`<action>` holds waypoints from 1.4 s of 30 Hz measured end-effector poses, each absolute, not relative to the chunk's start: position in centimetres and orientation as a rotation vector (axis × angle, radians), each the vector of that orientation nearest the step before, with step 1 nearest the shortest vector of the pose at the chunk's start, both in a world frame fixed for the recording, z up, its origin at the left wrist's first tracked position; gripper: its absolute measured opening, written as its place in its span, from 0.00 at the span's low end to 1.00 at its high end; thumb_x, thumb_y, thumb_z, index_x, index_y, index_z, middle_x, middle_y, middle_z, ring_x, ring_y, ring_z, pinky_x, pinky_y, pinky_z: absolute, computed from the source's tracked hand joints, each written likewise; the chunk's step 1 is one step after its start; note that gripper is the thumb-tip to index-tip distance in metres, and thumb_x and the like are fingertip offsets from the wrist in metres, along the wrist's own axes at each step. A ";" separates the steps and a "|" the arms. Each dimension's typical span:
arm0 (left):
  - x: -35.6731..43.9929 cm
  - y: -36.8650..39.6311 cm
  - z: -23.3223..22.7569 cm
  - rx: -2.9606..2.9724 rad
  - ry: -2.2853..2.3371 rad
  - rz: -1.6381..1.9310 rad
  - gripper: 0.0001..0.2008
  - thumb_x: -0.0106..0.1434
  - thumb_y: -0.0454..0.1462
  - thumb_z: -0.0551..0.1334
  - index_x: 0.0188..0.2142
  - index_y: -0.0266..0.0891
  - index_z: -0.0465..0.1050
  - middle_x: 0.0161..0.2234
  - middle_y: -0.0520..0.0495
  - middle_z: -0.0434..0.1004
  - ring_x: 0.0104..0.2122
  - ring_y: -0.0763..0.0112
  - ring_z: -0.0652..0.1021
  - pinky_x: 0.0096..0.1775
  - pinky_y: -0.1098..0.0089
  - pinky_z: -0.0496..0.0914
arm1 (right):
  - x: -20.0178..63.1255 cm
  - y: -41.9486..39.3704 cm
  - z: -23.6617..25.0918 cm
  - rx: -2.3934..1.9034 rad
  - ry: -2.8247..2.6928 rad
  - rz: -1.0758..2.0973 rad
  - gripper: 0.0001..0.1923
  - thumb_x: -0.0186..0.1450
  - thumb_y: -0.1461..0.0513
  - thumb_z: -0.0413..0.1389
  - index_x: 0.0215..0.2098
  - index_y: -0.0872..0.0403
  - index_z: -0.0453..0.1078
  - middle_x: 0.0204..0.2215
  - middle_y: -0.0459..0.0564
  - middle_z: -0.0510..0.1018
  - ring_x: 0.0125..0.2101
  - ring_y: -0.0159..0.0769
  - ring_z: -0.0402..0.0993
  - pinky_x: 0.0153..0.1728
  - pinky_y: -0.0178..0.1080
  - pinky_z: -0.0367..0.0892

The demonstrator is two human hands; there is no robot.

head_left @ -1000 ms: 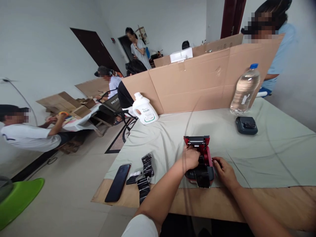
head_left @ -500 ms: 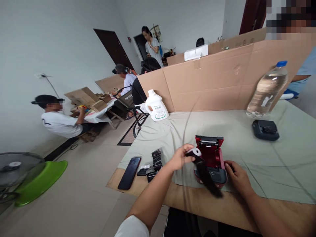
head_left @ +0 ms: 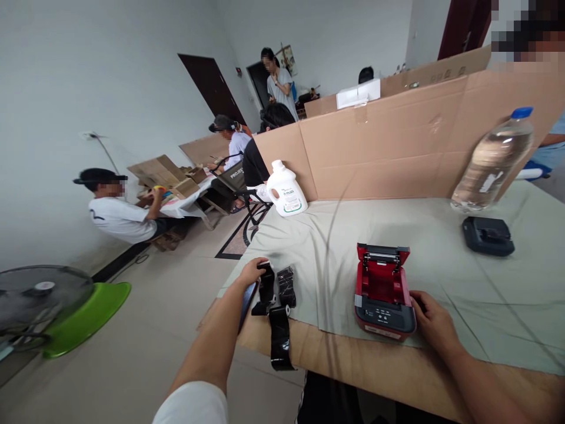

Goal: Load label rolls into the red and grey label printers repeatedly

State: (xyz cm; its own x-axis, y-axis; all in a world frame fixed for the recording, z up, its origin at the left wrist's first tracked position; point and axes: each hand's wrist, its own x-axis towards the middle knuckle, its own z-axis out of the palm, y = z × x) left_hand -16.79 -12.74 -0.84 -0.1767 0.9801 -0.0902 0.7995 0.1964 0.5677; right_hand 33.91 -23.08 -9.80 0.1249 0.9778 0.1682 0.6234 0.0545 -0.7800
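Observation:
At the left of the table, my left hand [head_left: 253, 273] is closed on the top of a paper roll whose black strip [head_left: 266, 284] hangs down from the fingers. Just right of it lies a marbled black strip [head_left: 286, 287]. Another roll with a long black strip [head_left: 279, 338] rests by the table's front edge, its tail hanging over. My right hand [head_left: 435, 321] has its fingers curled against the right side of a small red and black printer [head_left: 385, 318]. The printer's lid [head_left: 383, 255] stands up, showing the red inside. My left forearm partly hides a phone [head_left: 247, 306].
A white jug [head_left: 289, 191] stands at the table's back left. Toward the back right are a large water bottle [head_left: 492, 162] and a dark device [head_left: 488, 235]. A cardboard partition [head_left: 379, 150] borders the far side. Several people sit or stand beyond; a fan [head_left: 44, 300] is at left.
My left hand has moved left, away from the printer. The roll it held now lies near the front edge, and the hand grips another roll. My right hand stays at the printer.

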 end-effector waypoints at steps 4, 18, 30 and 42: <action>-14.8 -12.4 -2.5 1.739 2.178 0.470 0.25 0.50 0.28 0.58 0.49 0.35 0.69 0.52 0.39 0.71 0.53 0.56 0.69 0.55 0.59 0.60 | 33.8 -23.2 -9.5 -1.658 -1.590 0.606 0.19 0.63 0.49 0.46 0.39 0.52 0.71 0.37 0.52 0.80 0.37 0.42 0.76 0.39 0.43 0.69; -6.2 -14.5 -2.2 2.123 1.731 0.278 0.30 0.51 0.25 0.56 0.55 0.38 0.65 0.49 0.42 0.73 0.49 0.62 0.72 0.53 0.62 0.65 | 33.6 -23.2 -9.1 -1.620 -1.580 0.594 0.18 0.62 0.49 0.47 0.37 0.51 0.72 0.35 0.51 0.80 0.35 0.42 0.76 0.38 0.43 0.69; 7.5 -19.0 9.2 2.001 0.548 0.210 0.21 0.59 0.30 0.58 0.52 0.38 0.66 0.50 0.40 0.72 0.47 0.65 0.74 0.47 0.67 0.69 | 33.5 -23.3 -9.2 -1.594 -1.596 0.589 0.17 0.64 0.52 0.46 0.38 0.52 0.72 0.35 0.51 0.79 0.36 0.41 0.75 0.39 0.42 0.68; 15.5 -16.2 3.9 2.544 1.002 -0.253 0.19 0.57 0.34 0.62 0.50 0.40 0.70 0.46 0.45 0.78 0.48 0.57 0.75 0.55 0.58 0.61 | 33.6 -23.2 -9.2 -1.566 -1.578 0.615 0.16 0.65 0.52 0.47 0.38 0.52 0.72 0.34 0.51 0.79 0.36 0.40 0.75 0.38 0.43 0.69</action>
